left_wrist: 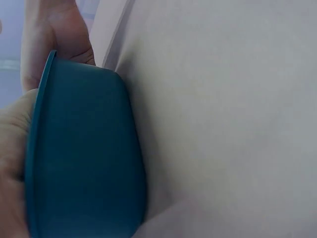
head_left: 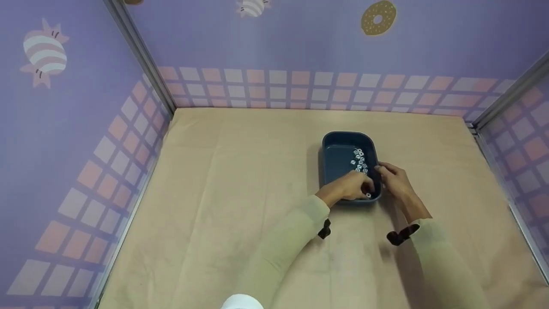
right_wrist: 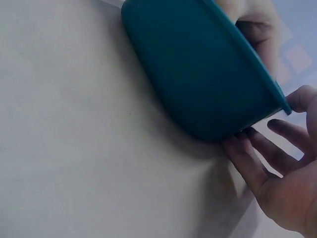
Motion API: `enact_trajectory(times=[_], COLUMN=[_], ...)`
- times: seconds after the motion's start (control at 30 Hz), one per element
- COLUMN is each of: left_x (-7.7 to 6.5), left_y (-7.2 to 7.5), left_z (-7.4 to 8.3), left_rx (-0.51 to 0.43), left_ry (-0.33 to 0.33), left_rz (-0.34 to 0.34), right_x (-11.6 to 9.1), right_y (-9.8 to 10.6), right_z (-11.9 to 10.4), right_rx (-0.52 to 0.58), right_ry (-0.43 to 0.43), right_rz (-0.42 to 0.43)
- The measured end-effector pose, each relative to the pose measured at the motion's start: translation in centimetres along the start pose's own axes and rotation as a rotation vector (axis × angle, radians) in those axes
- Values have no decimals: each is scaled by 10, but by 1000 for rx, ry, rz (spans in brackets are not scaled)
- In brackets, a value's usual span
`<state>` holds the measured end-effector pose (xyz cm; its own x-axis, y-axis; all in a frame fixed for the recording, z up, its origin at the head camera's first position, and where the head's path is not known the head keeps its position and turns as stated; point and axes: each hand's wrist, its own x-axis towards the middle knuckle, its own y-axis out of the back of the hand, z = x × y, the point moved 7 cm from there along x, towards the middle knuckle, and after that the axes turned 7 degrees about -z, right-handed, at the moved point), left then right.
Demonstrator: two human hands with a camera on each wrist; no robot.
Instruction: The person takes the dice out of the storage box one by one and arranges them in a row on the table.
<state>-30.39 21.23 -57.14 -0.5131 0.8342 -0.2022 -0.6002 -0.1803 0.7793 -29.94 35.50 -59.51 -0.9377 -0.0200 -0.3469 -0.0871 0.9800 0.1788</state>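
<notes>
A dark blue rectangular tub (head_left: pixel 336 161) with rounded corners stands on the cloth-covered table. Small white cube beads (head_left: pixel 359 162) with dark marks lie along its right side. My left hand (head_left: pixel 348 187) reaches over the near rim into the tub, fingers bent down among the beads. One white bead (head_left: pixel 368 195) shows beside its fingertips; whether they pinch any is hidden. At the tub's right side, my right hand (head_left: pixel 396 183) holds it. The right wrist view shows the thumb (right_wrist: pixel 301 98) at the rim and fingers (right_wrist: pixel 246 161) against the lower edge.
Beige cloth (head_left: pixel 240 171) covers the table around the tub. Purple patterned panels (head_left: pixel 274 47) stand behind and on both sides, joined by metal posts (head_left: pixel 141 51). A white rounded object (head_left: pixel 242 301) shows at the bottom edge of the head view.
</notes>
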Motion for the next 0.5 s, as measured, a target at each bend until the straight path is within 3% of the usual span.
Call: enact_trajectory(times=[0.23,0.5], left_x=[5,-2], left_y=[-1,8], left_z=[-4,-1], left_rx=[-15,14], left_ry=[15,49], left_rz=[11,48], right_x=[3,3], right_y=[-1,1], right_z=[2,2], right_rx=[59,-7], right_ry=[15,33], right_rz=[-23,-4])
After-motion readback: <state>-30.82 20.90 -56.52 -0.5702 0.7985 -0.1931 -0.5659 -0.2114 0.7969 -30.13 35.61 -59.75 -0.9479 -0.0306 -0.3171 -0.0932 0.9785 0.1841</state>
